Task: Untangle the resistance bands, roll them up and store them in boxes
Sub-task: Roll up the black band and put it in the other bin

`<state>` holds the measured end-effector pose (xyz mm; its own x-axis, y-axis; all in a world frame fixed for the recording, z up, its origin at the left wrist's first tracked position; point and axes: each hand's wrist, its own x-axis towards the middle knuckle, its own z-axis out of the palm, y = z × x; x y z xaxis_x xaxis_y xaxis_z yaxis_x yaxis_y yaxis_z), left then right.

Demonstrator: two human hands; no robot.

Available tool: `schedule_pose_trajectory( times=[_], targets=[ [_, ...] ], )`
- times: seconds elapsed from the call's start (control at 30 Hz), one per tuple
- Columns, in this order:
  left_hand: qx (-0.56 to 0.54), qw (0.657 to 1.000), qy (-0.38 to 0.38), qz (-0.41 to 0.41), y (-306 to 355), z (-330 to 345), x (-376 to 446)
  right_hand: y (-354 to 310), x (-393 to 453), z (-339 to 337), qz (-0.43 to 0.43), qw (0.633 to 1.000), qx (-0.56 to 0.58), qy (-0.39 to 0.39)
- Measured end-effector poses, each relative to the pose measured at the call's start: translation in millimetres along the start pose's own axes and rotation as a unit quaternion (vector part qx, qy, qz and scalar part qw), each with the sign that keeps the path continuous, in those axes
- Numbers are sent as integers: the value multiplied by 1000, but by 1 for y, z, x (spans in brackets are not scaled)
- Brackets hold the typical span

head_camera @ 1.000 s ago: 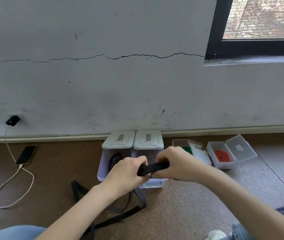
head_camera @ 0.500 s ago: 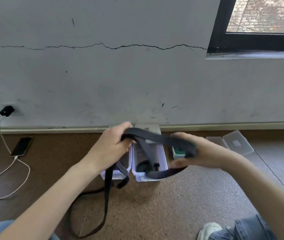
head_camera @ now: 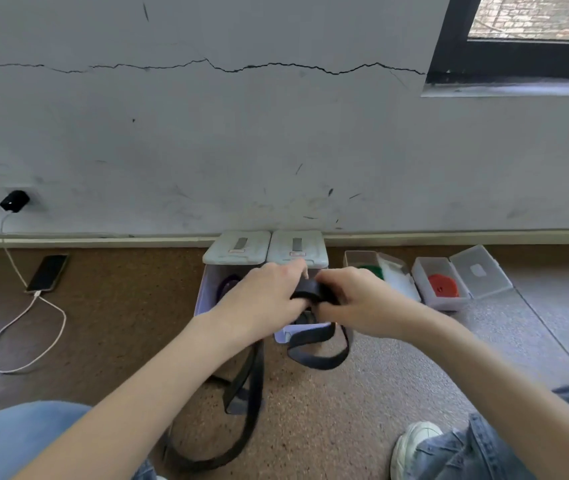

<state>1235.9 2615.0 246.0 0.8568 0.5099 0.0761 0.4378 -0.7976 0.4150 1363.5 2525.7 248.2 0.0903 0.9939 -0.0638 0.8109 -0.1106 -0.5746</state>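
Over the two open boxes by the wall, the left hand and right hand are curling their fingers around a black band, its loops hanging down to the floor.

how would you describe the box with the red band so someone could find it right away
Look along the foot of the grey wall, under the window, where small plastic boxes sit on the floor. The box with the red band is the farthest right, its clear lid flipped open. Its neighbour holds green, and only this one shows a red coil.
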Motion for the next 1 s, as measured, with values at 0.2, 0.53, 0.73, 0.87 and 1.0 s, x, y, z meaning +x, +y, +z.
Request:
schedule_pose_trajectory(
  times=[0.2,0.53,0.73,0.87,1.0],
  targets=[
    [-250,965,-72,-9,-21,15,-2,-5,-6,-19,-52,994,68,71],
    [-168,977,-8,-133,-64,16,-17,25,-14,-37,141,989,32,-6],
    [-63,995,53,-55,-14,-21,-5,17,-16,-29,118,979,168,-18],
    [-52,998,26,-16,6,-5,4,3,-8,-10,18,994,74,-74],
    [-152,987,21,-52,-11,-1,3,-6,-5,-12,-22,979,194,60]
  ],
)
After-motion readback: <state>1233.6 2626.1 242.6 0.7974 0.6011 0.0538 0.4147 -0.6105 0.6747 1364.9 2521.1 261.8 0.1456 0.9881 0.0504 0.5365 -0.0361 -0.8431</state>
